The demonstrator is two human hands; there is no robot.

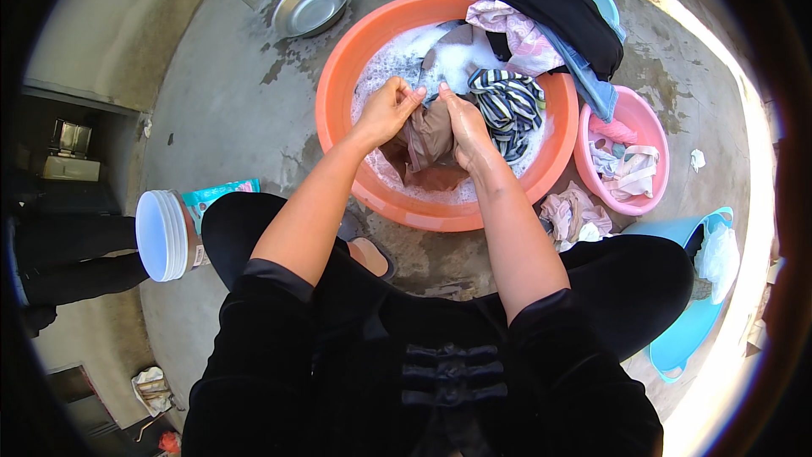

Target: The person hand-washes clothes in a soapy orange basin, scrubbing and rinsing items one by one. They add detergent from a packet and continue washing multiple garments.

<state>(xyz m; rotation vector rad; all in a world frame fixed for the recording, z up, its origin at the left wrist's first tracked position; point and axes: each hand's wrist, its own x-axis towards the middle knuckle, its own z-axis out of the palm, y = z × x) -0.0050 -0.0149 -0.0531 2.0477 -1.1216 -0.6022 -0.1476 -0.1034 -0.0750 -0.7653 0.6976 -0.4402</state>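
A large orange plastic basin (333, 86) of soapy water stands before me. Over its middle, my left hand (388, 111) pinches the upper left part of a wet brown cloth garment (430, 136). My right hand (468, 130) holds the garment's right side, thumb pointing up. The garment's lower part hangs into the suds. Just right of my right hand lies a bunched striped garment (507, 105) in navy, white and green. Greyish cloth (451, 47) lies in the foam beyond my hands. Black trousers (545, 9), a pink patterned cloth (520, 38) and blue denim (580, 73) drape over the far right rim.
A metal basin (312, 6) sits at the upper left. On the right are a pink basin (663, 158) of clothes, a crumpled cloth pile (574, 212) and light-blue tubs (682, 336). A white bucket (162, 235) and a teal packet (222, 192) lie by my left knee.
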